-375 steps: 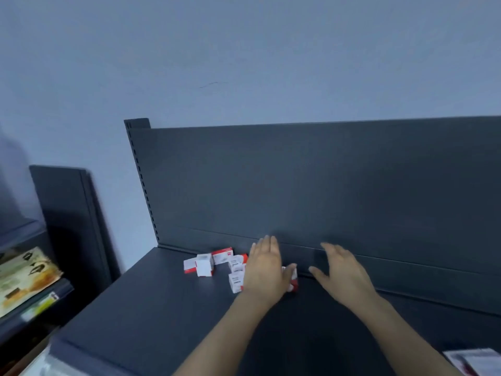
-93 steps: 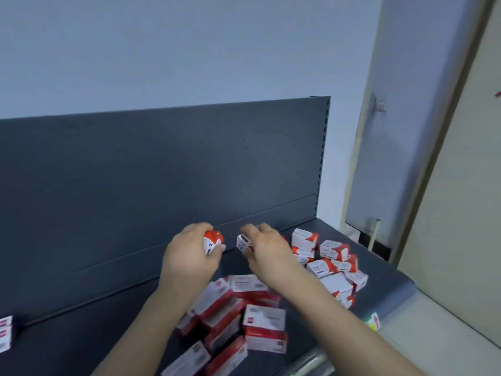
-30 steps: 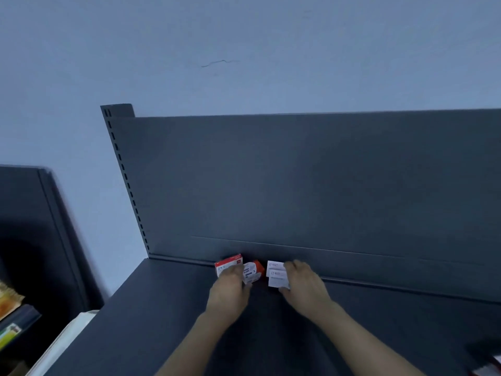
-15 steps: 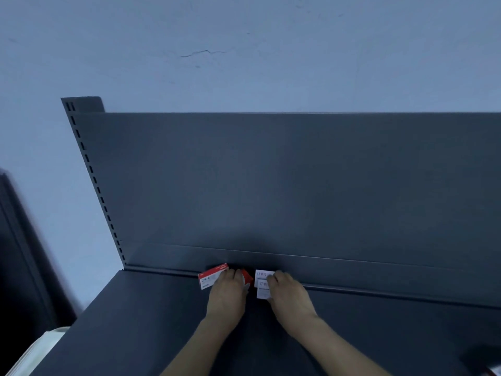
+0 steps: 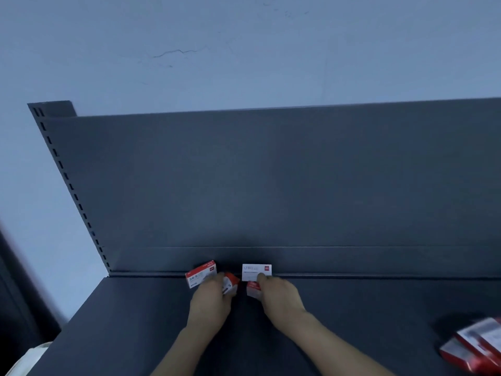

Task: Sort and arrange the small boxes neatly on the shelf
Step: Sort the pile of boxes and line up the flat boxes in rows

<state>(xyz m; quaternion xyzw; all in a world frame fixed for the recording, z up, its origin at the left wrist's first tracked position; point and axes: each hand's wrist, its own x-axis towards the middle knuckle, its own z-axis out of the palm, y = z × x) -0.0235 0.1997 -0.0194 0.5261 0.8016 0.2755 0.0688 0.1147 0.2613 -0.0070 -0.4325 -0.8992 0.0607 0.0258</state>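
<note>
Shelf [image 5: 135, 335], dark metal: left hand [image 5: 210, 302] is gripping a small red-and-white box [image 5: 230, 284]; right hand [image 5: 279, 297] is closing on another box [image 5: 252, 287], both near the back panel [image 5: 271, 185]. Two placed boxes [image 5: 201, 273] [image 5: 256, 271] are leaning there. Unsorted boxes [image 5: 479, 346] are waiting far right; sorting looks early. Nothing is obstructing.

Matt dark metal shelf [image 5: 162, 321] and back panel [image 5: 271, 180] — small boxes [image 5: 256, 272] of smooth printed card.
</note>
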